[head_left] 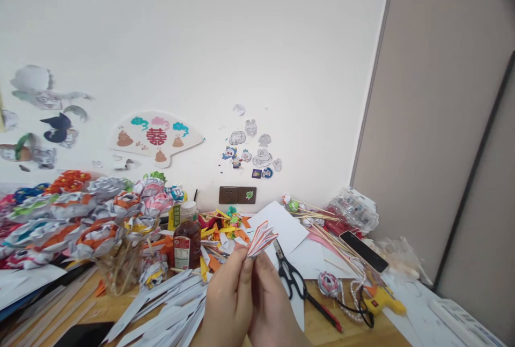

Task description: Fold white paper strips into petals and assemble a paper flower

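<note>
My left hand [227, 293] and my right hand [269, 298] meet low in the middle of the head view, fingers closed together. Between the fingertips they pinch a small folded paper bundle [261, 238], white with red-orange edges, its pleats fanning upward. Which fingers press where is partly hidden. Just right of my right hand lie black-handled scissors [290, 274], with a black and red pen [325, 313] in front of them. To the left of my left hand, white paper strips [164, 304] are spread over the wooden table.
Many paper flowers [76, 207] crowd the left side. A brown bottle [187, 237] stands before colored paper scraps [225, 226]. On the right are a rolled paper flower [330, 284], a yellow glue gun [384, 300], a phone [364, 251] and wooden sticks [336, 245]. A wall [298, 57] rises behind.
</note>
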A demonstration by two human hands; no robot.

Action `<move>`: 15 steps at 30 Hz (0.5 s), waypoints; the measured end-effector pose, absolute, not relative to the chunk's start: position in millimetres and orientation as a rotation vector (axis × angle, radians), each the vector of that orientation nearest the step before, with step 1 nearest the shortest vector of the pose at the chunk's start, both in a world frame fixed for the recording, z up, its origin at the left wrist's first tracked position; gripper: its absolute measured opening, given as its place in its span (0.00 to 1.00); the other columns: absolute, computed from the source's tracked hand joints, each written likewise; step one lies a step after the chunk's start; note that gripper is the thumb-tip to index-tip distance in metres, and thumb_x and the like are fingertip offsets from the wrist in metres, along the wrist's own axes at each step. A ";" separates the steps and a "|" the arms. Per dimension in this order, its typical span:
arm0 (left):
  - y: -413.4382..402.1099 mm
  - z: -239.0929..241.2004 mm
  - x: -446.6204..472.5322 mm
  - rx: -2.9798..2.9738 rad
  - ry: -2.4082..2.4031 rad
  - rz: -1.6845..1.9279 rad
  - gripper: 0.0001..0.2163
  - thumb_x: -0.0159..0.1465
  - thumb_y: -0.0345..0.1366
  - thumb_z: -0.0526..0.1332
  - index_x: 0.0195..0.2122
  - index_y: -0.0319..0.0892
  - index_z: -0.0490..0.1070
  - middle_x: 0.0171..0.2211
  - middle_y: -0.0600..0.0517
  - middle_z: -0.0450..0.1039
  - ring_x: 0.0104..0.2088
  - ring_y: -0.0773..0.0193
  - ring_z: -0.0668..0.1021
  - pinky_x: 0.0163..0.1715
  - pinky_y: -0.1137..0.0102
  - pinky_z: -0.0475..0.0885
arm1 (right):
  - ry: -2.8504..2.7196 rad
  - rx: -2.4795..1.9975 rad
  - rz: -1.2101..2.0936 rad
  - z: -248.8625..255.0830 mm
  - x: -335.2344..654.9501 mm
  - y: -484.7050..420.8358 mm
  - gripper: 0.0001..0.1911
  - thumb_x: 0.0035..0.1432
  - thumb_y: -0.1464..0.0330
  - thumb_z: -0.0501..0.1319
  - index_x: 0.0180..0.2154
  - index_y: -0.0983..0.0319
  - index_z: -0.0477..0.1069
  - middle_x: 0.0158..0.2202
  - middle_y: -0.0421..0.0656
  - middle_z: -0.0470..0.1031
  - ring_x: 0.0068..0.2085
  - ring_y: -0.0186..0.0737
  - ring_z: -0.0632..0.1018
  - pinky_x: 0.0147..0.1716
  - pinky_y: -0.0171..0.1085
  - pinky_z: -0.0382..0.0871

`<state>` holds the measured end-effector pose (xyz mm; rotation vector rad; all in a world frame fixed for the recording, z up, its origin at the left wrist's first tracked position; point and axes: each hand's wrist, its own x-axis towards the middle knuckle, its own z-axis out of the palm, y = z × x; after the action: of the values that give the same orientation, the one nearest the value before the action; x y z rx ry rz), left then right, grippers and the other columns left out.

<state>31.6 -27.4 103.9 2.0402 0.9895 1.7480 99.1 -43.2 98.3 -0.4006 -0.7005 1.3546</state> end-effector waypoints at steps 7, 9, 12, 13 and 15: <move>-32.7 123.9 29.6 1.928 0.992 1.557 0.13 0.62 0.43 0.48 0.23 0.45 0.62 0.20 0.55 0.67 0.22 0.63 0.71 0.22 0.74 0.64 | -0.871 -0.456 1.148 112.3 103.4 -49.3 0.16 0.53 0.56 0.59 0.40 0.58 0.72 0.42 0.45 0.74 0.44 0.47 0.74 0.42 0.42 0.68; -31.9 124.0 29.6 1.880 0.977 1.548 0.14 0.61 0.44 0.49 0.22 0.45 0.60 0.19 0.55 0.65 0.23 0.63 0.70 0.22 0.74 0.64 | -0.955 -0.538 1.019 111.6 106.6 -47.5 0.15 0.54 0.57 0.59 0.39 0.59 0.72 0.40 0.45 0.75 0.43 0.46 0.74 0.40 0.40 0.68; -30.1 122.4 29.7 1.833 0.945 1.520 0.14 0.60 0.45 0.49 0.21 0.45 0.59 0.20 0.55 0.64 0.23 0.63 0.69 0.23 0.74 0.63 | -1.064 -0.618 0.874 109.9 112.1 -44.2 0.11 0.54 0.60 0.60 0.35 0.61 0.73 0.36 0.43 0.75 0.41 0.44 0.74 0.40 0.38 0.68; -29.7 122.1 29.7 1.826 0.933 1.506 0.14 0.61 0.46 0.49 0.22 0.45 0.58 0.20 0.55 0.64 0.23 0.64 0.69 0.23 0.74 0.63 | -1.086 -0.626 0.857 109.8 113.4 -43.7 0.10 0.55 0.61 0.60 0.34 0.61 0.73 0.36 0.43 0.76 0.40 0.43 0.74 0.40 0.38 0.68; -29.8 122.7 29.7 1.821 0.909 1.489 0.14 0.61 0.46 0.48 0.22 0.45 0.58 0.21 0.55 0.64 0.23 0.64 0.68 0.23 0.73 0.63 | -1.111 -0.614 0.850 110.5 114.6 -43.6 0.10 0.56 0.61 0.59 0.35 0.61 0.73 0.35 0.42 0.76 0.39 0.42 0.75 0.40 0.37 0.68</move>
<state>29.7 -29.8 122.7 1.8214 0.9090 1.4886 114.6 -43.6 110.5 -0.6143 -1.1114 0.8497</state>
